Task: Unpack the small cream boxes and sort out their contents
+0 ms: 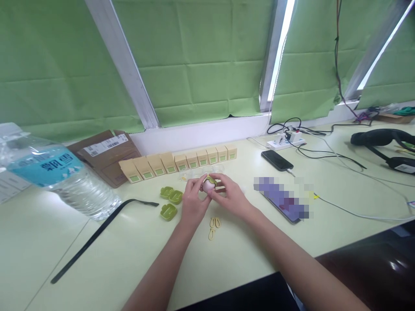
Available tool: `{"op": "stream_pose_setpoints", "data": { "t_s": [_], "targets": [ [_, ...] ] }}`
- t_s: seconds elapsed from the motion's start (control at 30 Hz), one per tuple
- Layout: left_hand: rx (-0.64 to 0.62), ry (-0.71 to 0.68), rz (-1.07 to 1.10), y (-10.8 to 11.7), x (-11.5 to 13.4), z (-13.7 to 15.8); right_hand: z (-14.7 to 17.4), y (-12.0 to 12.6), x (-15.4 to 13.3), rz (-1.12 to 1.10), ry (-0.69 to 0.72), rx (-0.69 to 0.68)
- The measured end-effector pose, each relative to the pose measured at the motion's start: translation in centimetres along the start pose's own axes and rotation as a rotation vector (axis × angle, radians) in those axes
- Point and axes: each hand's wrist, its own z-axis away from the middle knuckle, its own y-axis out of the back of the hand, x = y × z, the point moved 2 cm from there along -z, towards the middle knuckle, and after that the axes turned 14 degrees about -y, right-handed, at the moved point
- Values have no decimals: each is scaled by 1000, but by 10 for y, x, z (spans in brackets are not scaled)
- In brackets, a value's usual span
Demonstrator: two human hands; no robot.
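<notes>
One pale desk (pixel 113 285) gives room at near left, its near edge slanting up rightward. A bottle (pixel 86 192) wears a blue label (pixel 48 166) with dark characters; a carton (pixel 113 167) bears a barcode label (pixel 104 146), print too small to read. Left hand (pixel 194 201) and right hand (pixel 230 196) together grip a pale ball (pixel 209 186) over mid-desk, beyond three yellow rings (pixel 212 230).

no text is legible, even on the bottle label (pixel 47 166).

A pale table (pixel 136 259) bears boxes (pixel 168 163), green pieces (pixel 168 212), yellow loops (pixel 212 235), phones (pixel 277 160) and a bottle (pixel 61 172).
</notes>
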Motion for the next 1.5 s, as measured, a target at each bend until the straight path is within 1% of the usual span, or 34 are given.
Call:
{"op": "stream_pose_setpoints", "data": {
  "t_s": [0.07,0.17,0.3,0.47,0.6,0.7,0.87,0.93,1.0,1.17,1.23,1.4,1.5],
  "targets": [
    [-13,-26,12,0,1,0,0,0,0,8,16,12],
    [-36,-54,61,0,2,-2,1,1,-3,12,46,73],
    [-51,-15,130,4,3,-3,3,5,-8,-4,82,159],
    [-128,109,242,8,3,-4,4,9,-9,-17,94,171],
    [-180,201,354,3,2,-3,4,8,-11,-1,97,157],
    [-168,311,498,-2,1,-1,5,8,-12,15,105,121],
    [-134,557,862,-8,-1,-1,6,9,-14,33,116,77],
    [-106,614,988,-9,-2,-1,6,9,-14,39,115,70],
    [-65,653,1070,-8,-4,-1,6,9,-14,39,111,74],
    [30,694,1104,-5,-9,2,3,9,-9,45,102,150],
    [47,687,1093,-4,-9,2,2,9,-8,64,100,152],
    [-15,624,1025,-4,-6,-1,3,8,-10,120,98,160],
    [-28,616,1003,-4,-6,-1,2,8,-10,117,74,170]
  ]
}}
